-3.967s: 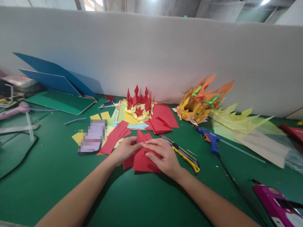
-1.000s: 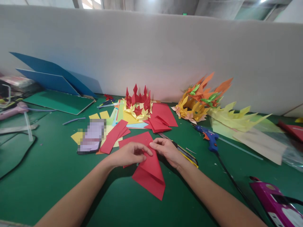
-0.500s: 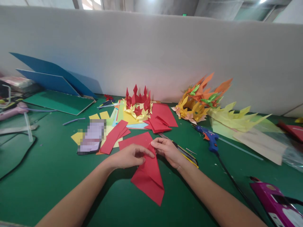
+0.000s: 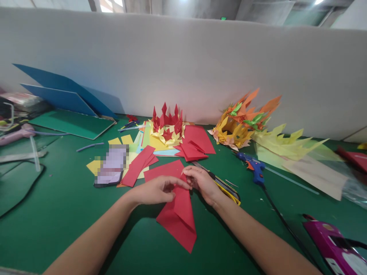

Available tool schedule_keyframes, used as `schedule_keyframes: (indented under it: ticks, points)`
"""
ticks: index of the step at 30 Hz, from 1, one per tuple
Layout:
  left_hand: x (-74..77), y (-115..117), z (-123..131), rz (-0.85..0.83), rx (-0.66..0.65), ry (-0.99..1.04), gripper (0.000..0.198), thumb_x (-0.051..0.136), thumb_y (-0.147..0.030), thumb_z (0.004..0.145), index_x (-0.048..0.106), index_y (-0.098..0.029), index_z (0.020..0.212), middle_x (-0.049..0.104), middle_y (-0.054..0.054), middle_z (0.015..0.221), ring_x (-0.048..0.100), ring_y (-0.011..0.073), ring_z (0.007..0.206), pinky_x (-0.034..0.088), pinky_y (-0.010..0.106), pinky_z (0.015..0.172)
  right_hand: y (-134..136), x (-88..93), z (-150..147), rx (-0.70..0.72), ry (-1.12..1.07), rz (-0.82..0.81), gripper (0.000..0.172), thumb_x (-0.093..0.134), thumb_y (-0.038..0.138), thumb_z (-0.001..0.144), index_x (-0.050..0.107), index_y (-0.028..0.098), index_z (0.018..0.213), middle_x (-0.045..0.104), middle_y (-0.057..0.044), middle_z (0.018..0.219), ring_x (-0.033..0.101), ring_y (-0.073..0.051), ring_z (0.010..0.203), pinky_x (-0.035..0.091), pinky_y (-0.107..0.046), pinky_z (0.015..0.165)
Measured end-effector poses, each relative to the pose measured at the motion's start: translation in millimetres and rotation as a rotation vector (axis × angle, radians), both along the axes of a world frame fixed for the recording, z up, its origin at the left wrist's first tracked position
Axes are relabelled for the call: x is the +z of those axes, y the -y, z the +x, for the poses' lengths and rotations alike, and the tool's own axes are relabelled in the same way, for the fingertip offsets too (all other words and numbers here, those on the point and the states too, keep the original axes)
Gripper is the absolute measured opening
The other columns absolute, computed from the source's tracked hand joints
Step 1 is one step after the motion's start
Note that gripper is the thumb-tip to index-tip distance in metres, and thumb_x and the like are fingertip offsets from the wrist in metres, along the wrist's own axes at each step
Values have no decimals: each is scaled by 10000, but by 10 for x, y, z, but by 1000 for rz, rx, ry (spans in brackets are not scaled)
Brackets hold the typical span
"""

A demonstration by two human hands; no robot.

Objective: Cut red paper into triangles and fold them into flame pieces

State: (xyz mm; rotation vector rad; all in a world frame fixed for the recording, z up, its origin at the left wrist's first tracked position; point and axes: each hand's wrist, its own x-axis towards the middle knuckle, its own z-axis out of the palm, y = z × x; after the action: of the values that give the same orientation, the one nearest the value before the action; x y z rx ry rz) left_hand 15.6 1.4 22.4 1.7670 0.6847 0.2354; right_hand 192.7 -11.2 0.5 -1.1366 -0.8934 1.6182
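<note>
Left hand (image 4: 155, 190) and right hand (image 4: 203, 183) meet fingertip to fingertip at the far end of the folded red paper (image 4: 179, 221). Both are curled into a light pinch on its top corner: thumbs and forefingers closed on the paper, the other fingers loose. The paper lies on the green table (image 4: 57, 221) at near centre, its pointed end toward the camera, a diagonal fold layer showing on top.

Change: four seconds ago both palms lay flat on the piece, pressing it. Over the last second the hands have drawn closer together and the near tip has slid a bit nearer and left. So the flat pressing looks done, and the work is now at the far corner, fingers only.

A flat red sheet (image 4: 163, 170) lies just beyond, partly under the left fingers. Yellow utility knife (image 4: 228, 189) just right of the right hand, not touched. Blue glue gun (image 4: 256, 170) farther right, cord trailing near. Left of the hands are red strips (image 4: 139, 164) and a phone (image 4: 111, 168). Far centre: red-and-yellow paper crown (image 4: 168, 126) beside a stack of red sheets (image 4: 196, 147). Far right: orange paper crown (image 4: 243, 120). Magenta box (image 4: 332, 240) at the near right corner.
</note>
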Motion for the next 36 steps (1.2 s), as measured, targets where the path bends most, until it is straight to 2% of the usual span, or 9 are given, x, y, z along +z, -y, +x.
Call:
schedule_keyframes:
  ticks: [2, 5, 10, 12, 16, 18, 22, 29, 36]
  points:
    - [-6, 3, 7, 4, 39, -3, 500, 486, -104, 663, 609, -205, 1137, 639, 31, 978, 499, 102, 652, 381, 198, 557, -7, -18, 15, 6, -31, 27, 270, 650, 405, 602, 499, 208, 709, 444, 97, 444, 363, -68, 410, 308, -195, 439]
    - [-28, -2, 25, 28, 195, -17, 489, 460, -101, 673, 593, -177, 1137, 630, 23, 888, 496, 98, 632, 388, 200, 555, -2, -60, 38, 50, -20, 82, 320, 623, 468, 664, 456, 229, 798, 484, 89, 515, 404, -83, 450, 348, -207, 471]
    - [-100, -55, 16, 174, 425, -102, 411, 482, -135, 696, 574, -148, 1096, 548, -13, 703, 492, 107, 574, 404, 210, 520, 54, -147, 18, 42, 316, 388, 168, 567, 314, 742, 487, 226, 861, 514, 34, 716, 488, -114, 592, 420, -254, 576]
    - [-127, -78, -2, 298, 452, -149, 347, 495, -145, 705, 595, -169, 1036, 565, 10, 807, 511, 100, 571, 437, 223, 533, 79, -156, 9, 38, 526, 562, 90, 524, 227, 769, 533, 213, 857, 540, -11, 822, 519, -131, 659, 438, -278, 614]
    - [-179, -102, -33, 503, 493, -206, 233, 513, -140, 723, 617, -178, 928, 492, 78, 1139, 561, 77, 588, 513, 278, 638, 108, -133, 27, 96, 868, 870, 170, 496, 128, 809, 619, 203, 898, 596, -69, 959, 553, -196, 868, 450, -356, 780]
    - [-194, -103, -43, 548, 500, -217, 221, 524, -134, 727, 611, -177, 926, 459, 86, 1183, 575, 78, 598, 529, 292, 667, 111, -122, 42, 144, 970, 949, 199, 500, 110, 823, 641, 200, 932, 621, -79, 1013, 542, -214, 928, 436, -380, 832]
    - [-171, -88, -50, 592, 461, -255, 230, 512, -98, 738, 603, -173, 935, 435, 96, 1251, 581, 70, 600, 536, 291, 677, 106, -117, 53, 233, 1079, 1007, 229, 501, 90, 839, 665, 176, 974, 644, -84, 1044, 544, -209, 889, 450, -367, 803]
    - [-78, -78, -52, 718, 276, -350, 205, 480, -115, 784, 661, -173, 861, 626, 82, 1121, 605, 205, 980, 488, 358, 880, 97, -103, 64, 287, 1114, 1050, 230, 497, 130, 864, 687, 176, 987, 643, -95, 1067, 545, -217, 903, 449, -383, 832]
    - [-82, -72, -48, 755, 243, -404, 257, 451, -115, 823, 648, -163, 981, 632, 93, 1174, 579, 219, 1075, 467, 357, 913, 72, -50, 73, 349, 1157, 1000, 198, 531, 128, 842, 671, 192, 967, 645, -80, 1105, 542, -218, 919, 431, -384, 841]
